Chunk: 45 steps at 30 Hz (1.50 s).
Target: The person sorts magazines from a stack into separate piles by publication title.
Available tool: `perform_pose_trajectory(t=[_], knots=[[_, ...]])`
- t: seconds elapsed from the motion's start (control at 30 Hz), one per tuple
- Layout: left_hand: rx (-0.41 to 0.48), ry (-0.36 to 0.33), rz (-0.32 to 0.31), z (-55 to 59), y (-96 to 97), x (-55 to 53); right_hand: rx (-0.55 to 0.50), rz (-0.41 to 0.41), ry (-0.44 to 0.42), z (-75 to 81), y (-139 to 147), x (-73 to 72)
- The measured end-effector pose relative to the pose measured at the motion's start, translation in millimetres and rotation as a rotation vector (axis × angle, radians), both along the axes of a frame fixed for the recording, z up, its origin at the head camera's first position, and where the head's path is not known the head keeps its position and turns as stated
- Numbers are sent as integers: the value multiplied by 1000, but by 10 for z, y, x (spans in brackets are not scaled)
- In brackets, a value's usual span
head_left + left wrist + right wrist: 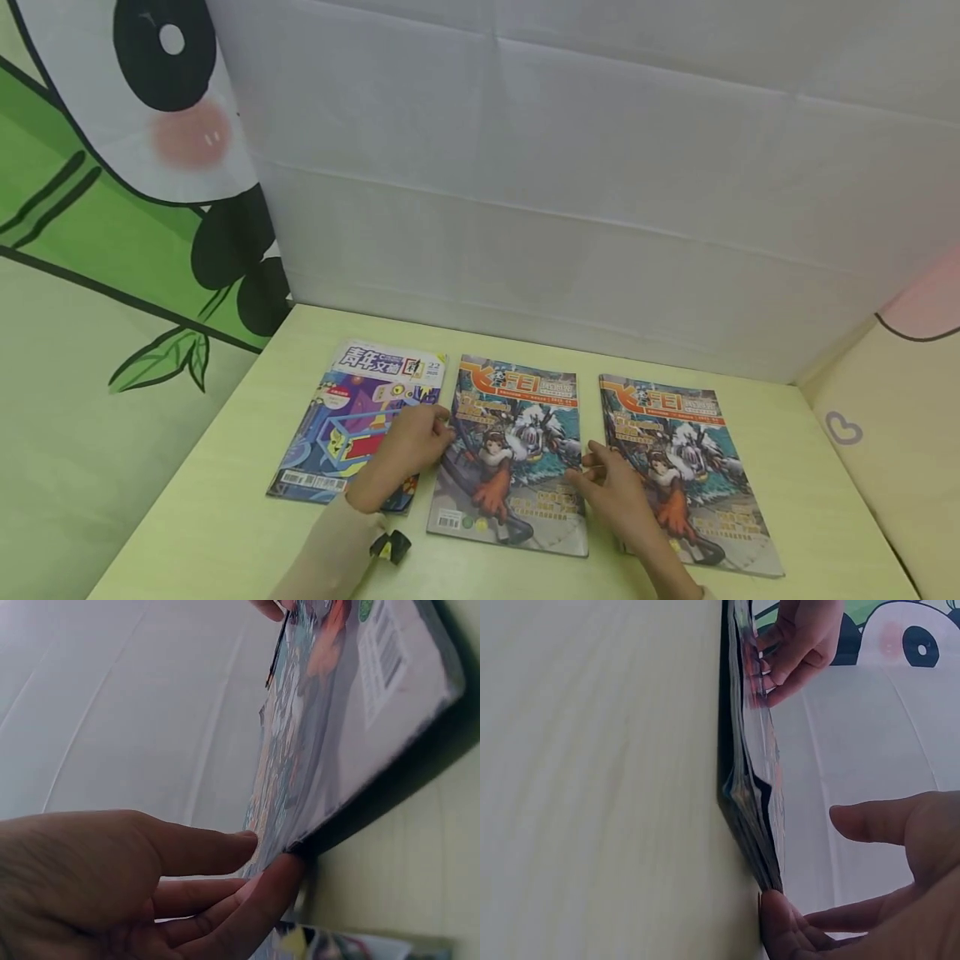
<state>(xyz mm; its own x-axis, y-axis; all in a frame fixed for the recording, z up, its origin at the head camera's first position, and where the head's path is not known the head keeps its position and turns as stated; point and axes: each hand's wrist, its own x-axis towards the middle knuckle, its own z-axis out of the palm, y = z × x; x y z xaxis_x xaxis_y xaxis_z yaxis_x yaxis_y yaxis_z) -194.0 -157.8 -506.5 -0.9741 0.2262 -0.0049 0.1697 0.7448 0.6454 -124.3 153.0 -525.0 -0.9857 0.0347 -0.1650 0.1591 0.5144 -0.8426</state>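
The middle magazine (517, 450), with an orange masthead and a cover figure in red, lies between both hands. At its left edge is my left hand (408, 442), pinching the edge between thumb (225, 851) and fingers in the left wrist view. My right hand (618, 496) touches the right edge with its fingertips (776, 915). There the pages bend up slightly, while the right thumb (870, 821) stands apart from the cover.
To the left lies a purple and blue magazine (337, 408), partly under the left forearm. A second orange-masthead magazine (697, 475) lies on the right, partly behind the right hand. A white sheet (562, 167) hangs behind the pale table (225, 467).
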Motion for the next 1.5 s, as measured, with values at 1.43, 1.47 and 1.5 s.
perform_pose_trajectory(t=[1.43,1.47,1.5], knots=[[177,-147,-46,-25,100,92,-70,38,-38,20,189,-47],[181,-139,-56,-49,94,81,-72,32,-36,19,187,-48],[187,-140,-56,-81,89,65,-73,32,-29,19,184,-50]])
